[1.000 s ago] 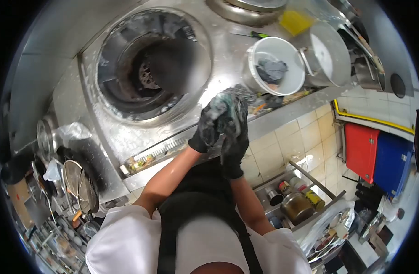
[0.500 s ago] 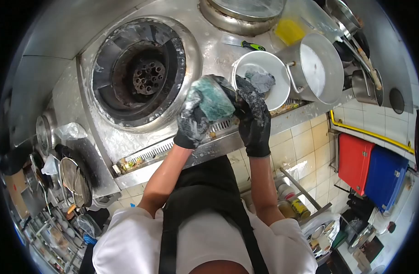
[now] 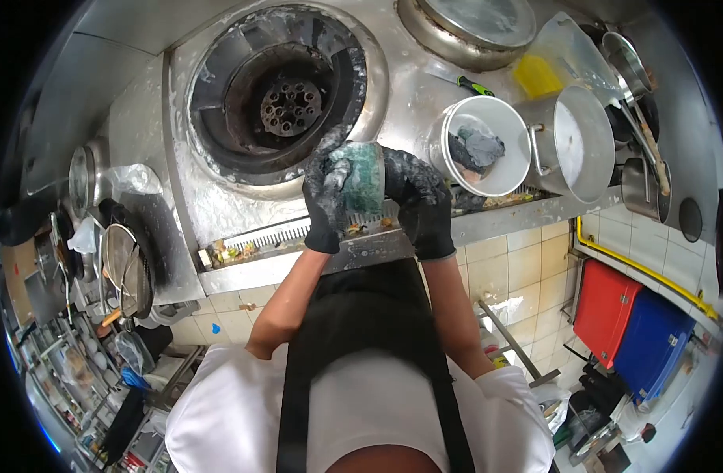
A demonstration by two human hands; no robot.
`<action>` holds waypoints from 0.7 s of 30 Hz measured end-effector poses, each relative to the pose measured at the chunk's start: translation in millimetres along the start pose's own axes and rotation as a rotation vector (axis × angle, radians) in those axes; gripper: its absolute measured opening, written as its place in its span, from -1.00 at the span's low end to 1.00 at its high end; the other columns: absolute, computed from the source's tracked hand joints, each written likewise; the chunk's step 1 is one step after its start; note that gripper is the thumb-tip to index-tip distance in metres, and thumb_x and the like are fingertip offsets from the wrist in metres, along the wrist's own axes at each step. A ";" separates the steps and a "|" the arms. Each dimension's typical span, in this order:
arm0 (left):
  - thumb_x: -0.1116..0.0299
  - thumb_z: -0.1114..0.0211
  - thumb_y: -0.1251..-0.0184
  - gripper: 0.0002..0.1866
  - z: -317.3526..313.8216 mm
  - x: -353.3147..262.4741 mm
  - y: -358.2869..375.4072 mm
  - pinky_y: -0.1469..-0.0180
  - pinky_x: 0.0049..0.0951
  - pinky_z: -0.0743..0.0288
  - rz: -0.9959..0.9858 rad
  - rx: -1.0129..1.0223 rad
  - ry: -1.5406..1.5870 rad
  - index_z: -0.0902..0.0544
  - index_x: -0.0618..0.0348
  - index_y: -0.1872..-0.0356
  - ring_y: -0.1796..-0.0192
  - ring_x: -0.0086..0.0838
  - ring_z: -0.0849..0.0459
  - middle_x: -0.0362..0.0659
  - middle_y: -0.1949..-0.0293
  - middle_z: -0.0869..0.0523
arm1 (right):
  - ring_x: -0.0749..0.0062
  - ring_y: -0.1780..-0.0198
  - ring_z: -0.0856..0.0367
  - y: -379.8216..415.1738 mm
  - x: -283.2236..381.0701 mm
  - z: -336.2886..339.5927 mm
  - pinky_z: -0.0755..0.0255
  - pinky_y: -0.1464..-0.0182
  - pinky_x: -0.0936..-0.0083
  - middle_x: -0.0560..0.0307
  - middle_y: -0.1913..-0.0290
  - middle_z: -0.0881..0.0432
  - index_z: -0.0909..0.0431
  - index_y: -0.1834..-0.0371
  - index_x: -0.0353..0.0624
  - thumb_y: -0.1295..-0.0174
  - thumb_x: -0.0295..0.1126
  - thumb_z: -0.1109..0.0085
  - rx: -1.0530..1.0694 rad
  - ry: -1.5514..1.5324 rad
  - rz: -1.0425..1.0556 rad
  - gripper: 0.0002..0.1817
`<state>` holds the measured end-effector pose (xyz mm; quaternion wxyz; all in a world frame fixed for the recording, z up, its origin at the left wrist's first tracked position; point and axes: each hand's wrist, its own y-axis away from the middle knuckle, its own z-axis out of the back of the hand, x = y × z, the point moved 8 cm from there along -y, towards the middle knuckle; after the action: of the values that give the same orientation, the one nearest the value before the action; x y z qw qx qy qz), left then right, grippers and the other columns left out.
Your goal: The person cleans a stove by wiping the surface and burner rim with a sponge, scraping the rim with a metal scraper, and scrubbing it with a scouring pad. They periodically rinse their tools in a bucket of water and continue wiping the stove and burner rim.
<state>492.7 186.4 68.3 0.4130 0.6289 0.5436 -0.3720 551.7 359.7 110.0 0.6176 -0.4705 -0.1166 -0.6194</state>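
Note:
A worn green scouring pad with whitish suds is held up in front of the stove edge. My left hand, in a black glove smeared with foam, grips its left side, the thumb lying across the face. On the other side my right hand, also black-gloved, has its fingers curled against the pad's right edge; its fingertips are partly hidden. Just beyond the right hand stands a white bucket with a grey wet cloth inside. Behind both hands sits the round wok burner, its ring blackened and spotted.
A large steel pot with whitish contents stands right of the bucket. A green-and-black handled tool lies behind it, near a lidded round burner. Food scraps line the slotted drain at the front. Strainers hang at left.
The view has shifted, so the stove and bucket appear farther right. The pad has turned more upright, and my right hand has moved away from the bucket's rim, closer to my left.

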 end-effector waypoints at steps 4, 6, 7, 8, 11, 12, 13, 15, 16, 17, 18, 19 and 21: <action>0.52 -0.08 -0.28 -0.58 11.3 -4.5 3.1 -0.15 -0.47 -0.45 -0.042 0.087 -0.126 -0.47 0.27 -0.19 -0.04 -0.47 -0.56 -0.14 -0.07 -0.60 | 0.00 -0.07 -0.59 24.6 4.5 -17.6 -0.47 -0.13 0.20 -0.12 0.07 -0.64 -0.59 0.12 -0.24 0.04 -0.71 -0.20 0.075 -0.118 0.048 -0.65; 0.51 -0.12 -0.24 -0.62 22.4 17.9 2.5 -0.15 -0.45 -0.45 0.156 0.040 0.305 -0.51 0.25 -0.11 -0.04 -0.43 -0.58 -0.12 -0.06 -0.61 | 0.03 -0.08 -0.58 32.8 -13.7 -29.3 -0.47 -0.14 0.23 -0.12 0.04 -0.63 -0.59 0.08 -0.25 0.02 -0.71 -0.23 0.057 -0.429 -0.283 -0.63; 0.48 -0.16 -0.19 -0.63 38.0 25.1 0.7 -0.12 -0.46 -0.47 0.145 -0.065 0.280 -0.53 0.21 -0.06 -0.03 -0.41 -0.59 -0.13 -0.04 -0.61 | 0.04 -0.09 -0.58 38.2 -22.5 -36.3 -0.47 -0.14 0.25 -0.12 0.03 -0.62 -0.59 0.06 -0.26 0.01 -0.71 -0.25 0.060 -0.579 -0.446 -0.62; 0.43 -0.11 -0.25 -0.64 54.0 19.8 -0.6 -0.11 -0.45 -0.48 0.014 -0.161 0.189 -0.50 0.21 -0.09 -0.03 -0.44 -0.59 -0.13 -0.03 -0.61 | 0.06 -0.10 -0.57 45.5 -30.6 -43.0 -0.47 -0.15 0.27 -0.12 0.01 -0.62 -0.58 0.03 -0.27 0.01 -0.71 -0.26 0.037 -0.726 -0.614 -0.61; 0.35 -0.05 -0.36 -0.74 87.3 6.4 4.8 -0.10 -0.38 -0.50 -0.148 0.102 0.195 -0.62 0.28 0.12 0.03 -0.41 -0.63 -0.10 0.13 -0.68 | 0.14 -0.17 -0.53 46.1 -38.1 -28.2 -0.41 -0.22 0.29 -0.08 -0.08 -0.60 -0.58 -0.04 -0.27 -0.08 -0.65 -0.30 -0.153 -0.748 -0.610 -0.61; 0.28 -0.12 -0.33 -0.72 63.9 -4.3 12.2 -0.05 -0.37 -0.53 -0.103 0.162 0.046 -0.64 0.27 0.14 0.10 -0.37 -0.66 -0.10 0.15 -0.70 | 0.16 -0.20 -0.52 47.1 -40.6 -24.3 -0.39 -0.25 0.29 -0.07 -0.11 -0.59 -0.57 -0.06 -0.27 -0.11 -0.63 -0.30 -0.200 -0.776 -0.607 -0.61; 0.20 -0.18 -0.29 -0.68 40.4 -15.0 20.3 0.01 -0.35 -0.56 -0.067 0.228 -0.111 -0.67 0.26 0.17 0.16 -0.33 -0.69 -0.09 0.18 -0.73 | 0.19 -0.22 -0.51 49.1 -40.1 -25.9 -0.37 -0.27 0.30 -0.06 -0.15 -0.57 -0.53 -0.11 -0.29 -0.17 -0.63 -0.23 -0.143 -0.739 -0.606 -0.61; 0.03 -0.32 -0.15 -0.58 -13.3 -48.8 34.8 0.09 -0.28 -0.59 -0.243 0.344 -0.680 -0.70 0.15 0.12 0.21 -0.20 -0.73 -0.07 0.24 -0.75 | 0.22 -0.24 -0.49 50.7 -37.5 -23.2 -0.36 -0.29 0.32 -0.04 -0.18 -0.55 -0.49 -0.17 -0.32 -0.24 -0.62 -0.16 -0.090 -0.703 -0.614 -0.60; 0.10 -0.37 -0.08 -0.56 -33.7 -43.3 38.8 0.15 -0.21 -0.59 -0.061 0.485 -1.116 -0.67 0.09 0.04 0.21 -0.14 -0.73 -0.05 0.29 -0.74 | 0.24 -0.24 -0.49 55.8 -41.5 -31.5 -0.36 -0.29 0.35 -0.02 -0.21 -0.53 -0.44 -0.21 -0.34 -0.26 -0.63 -0.10 -0.152 -1.218 -0.826 -0.59; 0.13 -0.39 -0.06 -0.55 -42.1 -35.7 41.8 0.17 -0.19 -0.60 -0.179 0.534 -1.284 -0.64 0.12 0.03 0.23 -0.11 -0.72 -0.03 0.32 -0.72 | 0.26 -0.24 -0.49 62.0 -36.0 -44.8 -0.37 -0.28 0.38 0.00 -0.23 -0.51 -0.39 -0.25 -0.36 -0.29 -0.64 -0.04 -0.217 -1.743 -1.019 -0.58; 0.17 -0.40 -0.04 -0.54 -45.6 -25.2 44.6 0.19 -0.18 -0.60 -0.301 0.584 -1.449 -0.62 0.14 0.03 0.25 -0.09 -0.71 -0.02 0.35 -0.71 | 0.26 -0.24 -0.49 66.7 -34.4 -44.3 -0.37 -0.28 0.38 0.00 -0.23 -0.51 -0.39 -0.25 -0.36 -0.29 -0.64 -0.04 -0.225 -1.744 -1.024 -0.58; 0.17 -0.40 -0.04 -0.54 -40.9 -17.4 43.6 0.19 -0.18 -0.60 -0.298 0.594 -1.450 -0.62 0.14 0.03 0.25 -0.09 -0.71 -0.02 0.35 -0.71 | 0.26 -0.24 -0.49 65.0 -28.7 -38.3 -0.37 -0.28 0.41 0.00 -0.24 -0.50 -0.35 -0.27 -0.38 -0.30 -0.66 0.01 -0.070 -1.461 -0.880 -0.56; 0.21 -0.42 0.00 -0.56 -31.0 -12.3 37.8 0.26 -0.19 -0.60 -0.271 0.525 -1.407 -0.59 0.20 0.09 0.31 -0.08 -0.72 -0.01 0.38 -0.68 | 0.27 -0.25 -0.48 64.7 -22.8 -30.6 -0.37 -0.28 0.43 0.01 -0.26 -0.48 -0.32 -0.29 -0.39 -0.31 -0.68 0.06 0.070 -1.171 -0.735 -0.55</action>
<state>529.1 207.8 95.8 0.4498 0.2491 0.1184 -0.8495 590.2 338.9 49.0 0.2177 -0.6373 -0.6026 -0.4282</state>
